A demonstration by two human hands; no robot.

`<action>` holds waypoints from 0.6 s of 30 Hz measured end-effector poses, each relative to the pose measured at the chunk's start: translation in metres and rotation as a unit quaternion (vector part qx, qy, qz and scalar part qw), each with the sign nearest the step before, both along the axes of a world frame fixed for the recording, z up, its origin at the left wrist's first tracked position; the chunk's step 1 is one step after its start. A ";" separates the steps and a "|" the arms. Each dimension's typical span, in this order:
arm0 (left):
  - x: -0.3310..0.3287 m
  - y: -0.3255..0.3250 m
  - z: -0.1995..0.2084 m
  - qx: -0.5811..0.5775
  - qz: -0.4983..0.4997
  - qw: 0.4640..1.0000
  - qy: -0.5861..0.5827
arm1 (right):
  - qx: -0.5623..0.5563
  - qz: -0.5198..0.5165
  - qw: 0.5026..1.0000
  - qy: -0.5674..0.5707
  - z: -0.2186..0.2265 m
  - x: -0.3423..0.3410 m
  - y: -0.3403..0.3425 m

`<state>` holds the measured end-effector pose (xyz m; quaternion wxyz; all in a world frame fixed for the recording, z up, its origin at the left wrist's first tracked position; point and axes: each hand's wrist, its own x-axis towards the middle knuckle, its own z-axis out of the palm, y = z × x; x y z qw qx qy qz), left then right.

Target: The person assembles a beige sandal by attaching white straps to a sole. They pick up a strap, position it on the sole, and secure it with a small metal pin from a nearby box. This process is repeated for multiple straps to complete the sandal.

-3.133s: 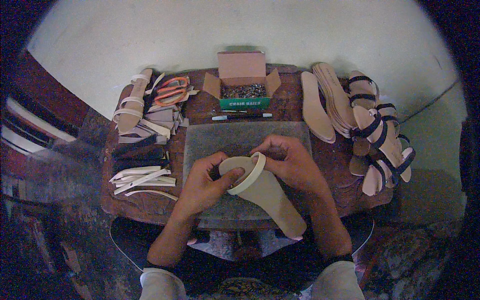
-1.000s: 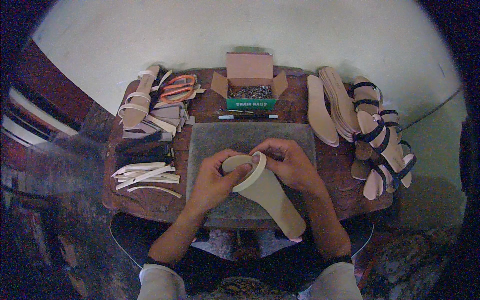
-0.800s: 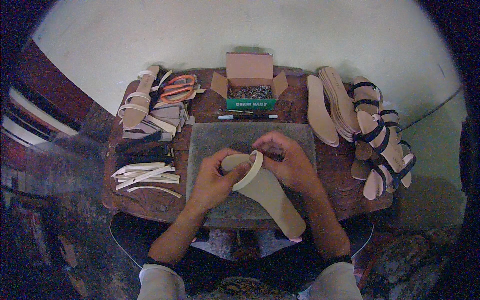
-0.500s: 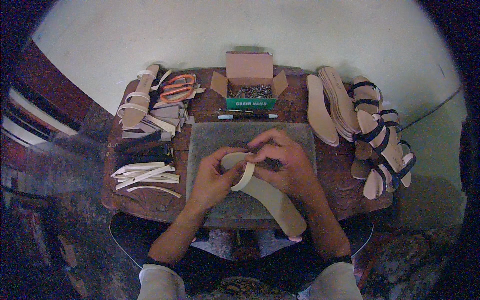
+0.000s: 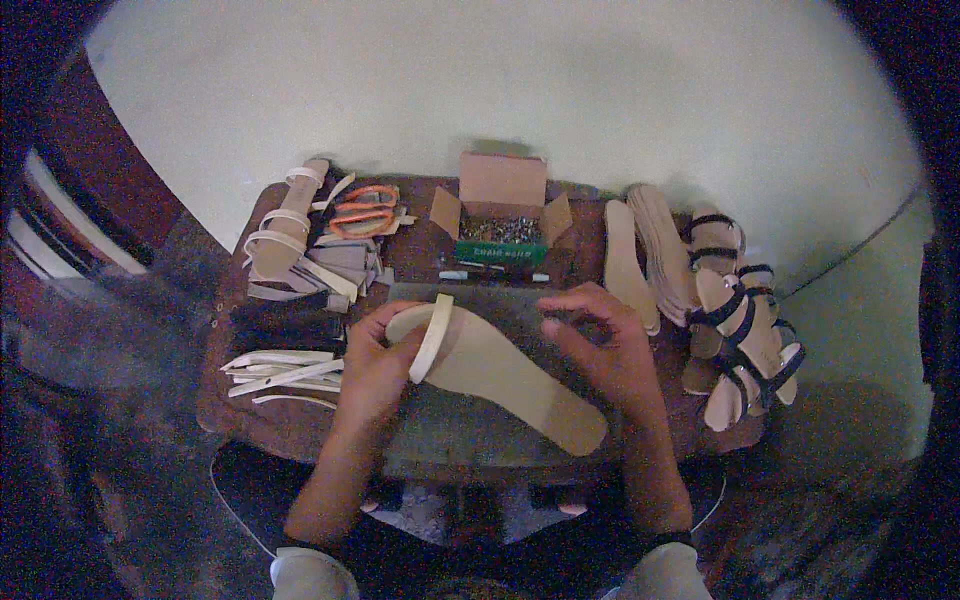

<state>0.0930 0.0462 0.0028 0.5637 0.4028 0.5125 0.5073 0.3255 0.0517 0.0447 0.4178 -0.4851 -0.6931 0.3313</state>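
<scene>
A: Your left hand (image 5: pixel 375 368) has the sole (image 5: pixel 505 380) by its wide end, your grip closed around the far left edge, thumb close to the strap (image 5: pixel 432 340).

B: How does that strap sit?

A: It arches across the wide end, just right of your left fingers. The narrow end points near right, over the mat (image 5: pixel 430 432); whether it touches, I can't tell you.

B: And your right hand (image 5: pixel 605 345)?

A: It's apart from the sole, up on its far right side. Your fingers are curled, with a narrow gap between forefinger and thumb; whether you pinch anything small there, I can't tell.

B: What's around you on the surface (image 5: pixel 680 425)?

A: Beyond the mat you have a pen (image 5: pixel 497 277), then a green box (image 5: pixel 500 254) with its flaps up, full of nails (image 5: pixel 510 229). On your left, pale strips (image 5: pixel 290 378) lie near, dark strips (image 5: pixel 285 325) just beyond, and scraps (image 5: pixel 345 262) and orange scissors (image 5: pixel 362 207) farther off, beside a pale-strapped sandal (image 5: pixel 278 250).

B: On your right, there's a stack of soles (image 5: pixel 655 245), with dark-strapped sandals (image 5: pixel 735 300) heaped beside it.
</scene>
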 end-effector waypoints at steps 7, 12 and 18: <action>-0.001 0.002 -0.005 0.025 0.009 0.995 0.094 | 0.079 -0.018 0.994 -0.068 -0.009 -0.019 0.065; 0.003 0.007 -0.004 0.018 -0.002 0.998 0.057 | 0.102 -0.038 0.965 -0.239 -0.032 -0.009 0.143; -0.003 0.008 -0.008 0.016 -0.001 0.999 0.044 | 0.024 0.008 0.949 -0.314 -0.031 -0.031 0.168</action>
